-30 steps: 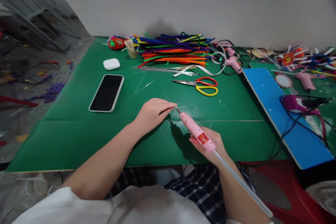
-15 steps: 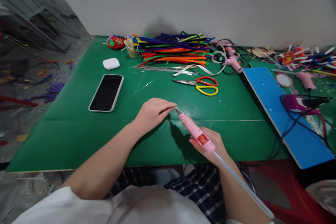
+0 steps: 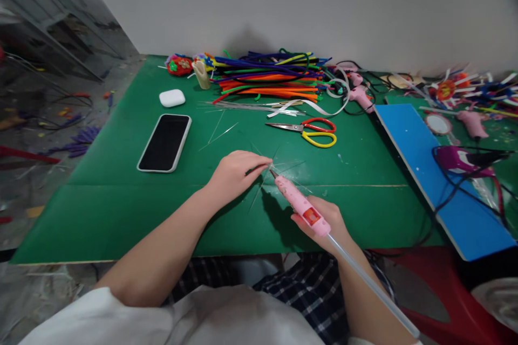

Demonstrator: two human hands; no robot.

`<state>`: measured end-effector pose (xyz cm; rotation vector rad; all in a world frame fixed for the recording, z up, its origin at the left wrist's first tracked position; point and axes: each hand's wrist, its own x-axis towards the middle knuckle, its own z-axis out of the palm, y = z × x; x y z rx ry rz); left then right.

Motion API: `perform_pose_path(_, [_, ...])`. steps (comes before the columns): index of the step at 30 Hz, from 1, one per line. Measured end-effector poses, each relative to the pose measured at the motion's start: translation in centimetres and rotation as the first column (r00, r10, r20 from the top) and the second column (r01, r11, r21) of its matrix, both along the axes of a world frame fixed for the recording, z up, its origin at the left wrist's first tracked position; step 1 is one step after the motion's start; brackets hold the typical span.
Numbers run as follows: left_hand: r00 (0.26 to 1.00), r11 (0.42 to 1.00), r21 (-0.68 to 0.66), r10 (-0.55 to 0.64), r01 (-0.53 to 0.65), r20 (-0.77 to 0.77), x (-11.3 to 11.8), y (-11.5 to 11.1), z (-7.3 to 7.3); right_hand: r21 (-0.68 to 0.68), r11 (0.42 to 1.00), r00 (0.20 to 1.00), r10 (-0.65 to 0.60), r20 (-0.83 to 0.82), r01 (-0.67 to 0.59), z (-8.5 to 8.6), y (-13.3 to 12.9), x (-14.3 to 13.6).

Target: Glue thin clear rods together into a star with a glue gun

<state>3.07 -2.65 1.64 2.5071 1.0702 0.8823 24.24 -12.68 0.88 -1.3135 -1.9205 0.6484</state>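
My left hand [image 3: 237,175] pinches thin wires [image 3: 259,190] that spread out like a star where they cross, just above the green table. In my right hand [image 3: 329,221] is a pink hot glue gun [image 3: 298,199], its fingers wrapped round the handle, which is mostly hidden beneath the body. A long clear glue stick [image 3: 372,283] sticks out of its back end. The metal nozzle points at the crossing of the wires, right by my left fingertips; whether it touches them I cannot tell.
Scissors [image 3: 301,126] with red and yellow handles lie beyond my hands. A phone [image 3: 165,143] and a white earbud case [image 3: 172,98] are at left. Colourful pipe cleaners [image 3: 271,78] line the wall. On the right, a blue board [image 3: 429,172] carries a purple tool [image 3: 461,160] and cables.
The glue gun and my right hand have shifted very slightly to the left. My left hand stays in place on the wires.
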Motion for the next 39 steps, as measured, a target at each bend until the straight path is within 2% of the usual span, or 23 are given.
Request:
perform_pose_path(20, [1.000,1.000,-0.004,-0.002,0.002,-0.008,-0.02,-0.03,0.08,-0.022,0.998,0.999,-0.051,-0.002,0.051,0.34,0.06,-0.25])
perform_pose_path(30, [1.000,1.000,0.004,0.007,-0.007,-0.008,0.10,-0.03,0.06,0.007,1.000,1.000,-0.012,0.021,0.012,0.34,0.12,-0.21])
perform_pose_path(39, [1.000,1.000,0.003,-0.007,0.007,0.000,0.02,0.01,0.08,0.006,0.998,0.998,-0.057,0.024,0.056,0.21,0.10,-0.14])
